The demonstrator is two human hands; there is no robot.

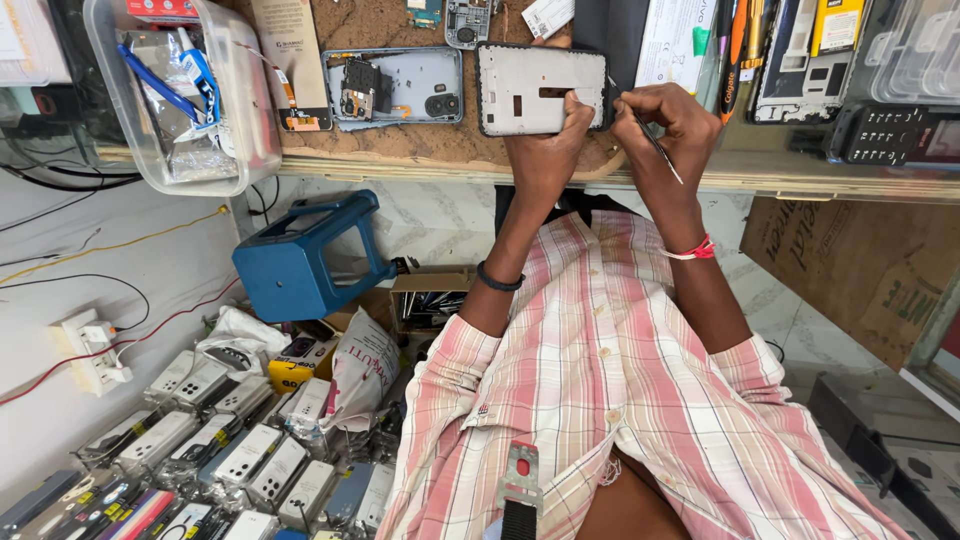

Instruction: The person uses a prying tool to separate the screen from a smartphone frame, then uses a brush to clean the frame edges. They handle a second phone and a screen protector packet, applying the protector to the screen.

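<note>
Item: phone frame [528, 88], white, dark-edged, rectangular. It lies flat on the tabletop [400, 150], long axis running left to right across your view, its far right edge between your two hands.

Left hand [548, 150]: your fingers [578, 108] press down on the frame's lower right corner, closed against it, pinning it. This hand is the nearer one, in contact with the frame.

Right hand [668, 122]: your fingers are pinched narrow around a thin tool [660, 150], held like a pen. Its shaft slants down and to the right past your wrist; its working tip points left toward the frame's right edge. Whether the tip touches the edge, you cannot tell from here.

Relation: the frame lies directly left of the tool tip, level with it, just beside your right fingertips.

Adjacent: second opened phone [392, 87], blue-grey, innards showing, just left of the frame and apart from it. Clear plastic tub [240, 120] at the far left.
</note>
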